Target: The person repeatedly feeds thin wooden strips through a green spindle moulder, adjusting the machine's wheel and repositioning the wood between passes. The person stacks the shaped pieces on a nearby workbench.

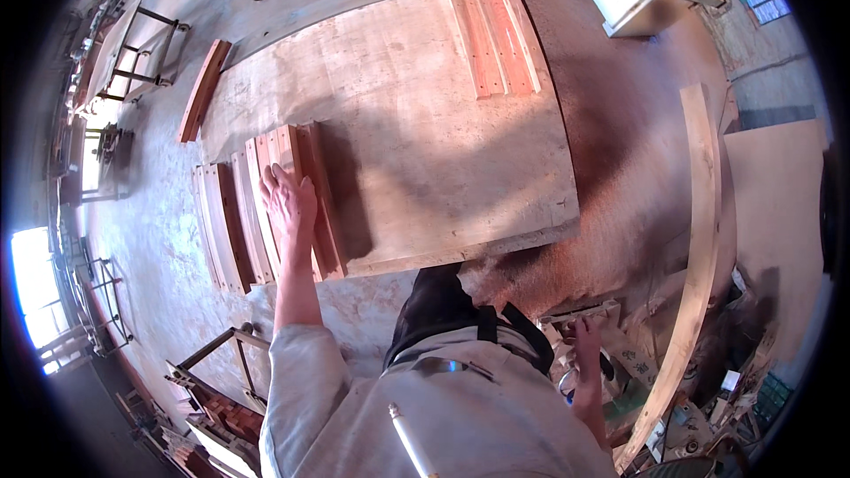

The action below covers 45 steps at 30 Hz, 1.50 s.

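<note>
The left hand [288, 199] lies flat and open, fingers stretched out, on top of a row of reddish wooden boards [266, 212]; it presses on them and grips nothing. These boards stand side by side at the left edge of a large plywood sheet [416, 124], partly hanging over the grey floor [159, 239]. A second group of reddish boards [494, 34] lies at the far corner of the sheet. The right hand [586, 341] is low at the right, fingers bent over a cluttered spot; if it holds something, I cannot tell. A long curved plank [699, 239] stands beside it.
</note>
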Tool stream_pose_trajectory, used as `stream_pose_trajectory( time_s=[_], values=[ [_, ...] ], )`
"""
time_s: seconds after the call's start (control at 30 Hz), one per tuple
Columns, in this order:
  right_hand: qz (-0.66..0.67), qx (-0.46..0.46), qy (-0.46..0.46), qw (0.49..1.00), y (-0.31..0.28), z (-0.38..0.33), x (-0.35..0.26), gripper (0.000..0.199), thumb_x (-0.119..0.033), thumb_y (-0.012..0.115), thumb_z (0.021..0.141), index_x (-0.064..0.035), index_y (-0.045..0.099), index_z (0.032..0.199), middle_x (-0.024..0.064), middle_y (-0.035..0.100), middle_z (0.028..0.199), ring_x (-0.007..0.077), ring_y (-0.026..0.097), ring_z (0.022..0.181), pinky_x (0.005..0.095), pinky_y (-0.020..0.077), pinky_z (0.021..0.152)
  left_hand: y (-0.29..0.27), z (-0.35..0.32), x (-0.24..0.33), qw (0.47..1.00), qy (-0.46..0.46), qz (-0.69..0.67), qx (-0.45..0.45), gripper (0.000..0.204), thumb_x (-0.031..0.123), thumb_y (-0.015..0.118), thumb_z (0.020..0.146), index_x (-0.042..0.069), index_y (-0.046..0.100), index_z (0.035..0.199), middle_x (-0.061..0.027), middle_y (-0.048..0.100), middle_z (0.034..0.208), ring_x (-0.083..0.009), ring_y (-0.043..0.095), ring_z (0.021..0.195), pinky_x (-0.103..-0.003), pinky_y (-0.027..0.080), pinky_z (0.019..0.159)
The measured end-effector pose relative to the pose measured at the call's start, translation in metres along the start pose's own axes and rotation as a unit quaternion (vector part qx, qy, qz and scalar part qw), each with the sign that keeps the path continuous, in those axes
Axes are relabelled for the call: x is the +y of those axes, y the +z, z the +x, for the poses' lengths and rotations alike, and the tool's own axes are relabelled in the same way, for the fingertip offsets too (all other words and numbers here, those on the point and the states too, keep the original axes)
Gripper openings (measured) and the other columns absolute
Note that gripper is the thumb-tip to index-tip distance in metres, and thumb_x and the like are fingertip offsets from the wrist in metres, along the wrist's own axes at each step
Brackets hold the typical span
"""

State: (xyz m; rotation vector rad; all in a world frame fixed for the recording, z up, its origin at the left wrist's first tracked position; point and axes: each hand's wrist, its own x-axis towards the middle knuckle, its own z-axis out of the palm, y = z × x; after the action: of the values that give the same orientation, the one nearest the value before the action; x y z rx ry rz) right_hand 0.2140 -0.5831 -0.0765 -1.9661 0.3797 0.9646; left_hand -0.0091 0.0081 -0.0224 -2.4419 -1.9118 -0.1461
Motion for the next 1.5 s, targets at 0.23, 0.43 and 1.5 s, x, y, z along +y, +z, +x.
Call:
stream_pose_trajectory(
  time_s=[0.23, 0.43, 1.5],
  values=[
    [-0.048, -0.034, 0.0, 0.998, 0.001, 0.002, 0.018, 0.024, -0.024, 0.049, 0.091, -0.0021, 0.054, 0.099, 0.0093, 0.059, 0.086, 0.0158, 0.06, 0.064, 0.0282, 0.0515, 0.052, 0.032, -0.003, -0.013, 0.999, 0.022, 0.036, -0.008, 0.064, 0.02, 0.051, 0.083, -0.009, 0.028, 0.135, -0.0258, 0.025, 0.144, -0.0417, 0.015, 0.136, -0.047, 0.018, 0.111],
    [0.01, 0.005, 0.044, 0.999, 0.01, -0.028, 0.038, 0.026, -0.025, 0.05, 0.09, -0.0023, 0.056, 0.102, 0.009, 0.059, 0.084, 0.0157, 0.06, 0.065, 0.0279, 0.0517, 0.054, 0.019, -0.009, 0.002, 0.998, 0.045, -0.041, 0.031, 0.058, 0.008, 0.049, 0.08, -0.013, 0.029, 0.131, -0.0294, 0.031, 0.136, -0.0444, 0.025, 0.129, -0.047, 0.026, 0.107],
    [0.324, 0.325, -0.256, 0.851, -0.147, -0.315, 0.173, 0.036, -0.007, 0.06, 0.088, 0.0019, 0.051, 0.121, 0.0093, 0.059, 0.101, 0.0129, 0.06, 0.08, 0.0255, 0.0528, 0.069, -0.157, -0.503, 0.356, 0.234, 0.156, -0.539, -0.794, 0.026, 0.028, 0.054, 0.091, 0.008, 0.059, 0.108, -0.0092, 0.063, 0.109, -0.0226, 0.06, 0.099, -0.04, 0.051, 0.083]
  ],
)
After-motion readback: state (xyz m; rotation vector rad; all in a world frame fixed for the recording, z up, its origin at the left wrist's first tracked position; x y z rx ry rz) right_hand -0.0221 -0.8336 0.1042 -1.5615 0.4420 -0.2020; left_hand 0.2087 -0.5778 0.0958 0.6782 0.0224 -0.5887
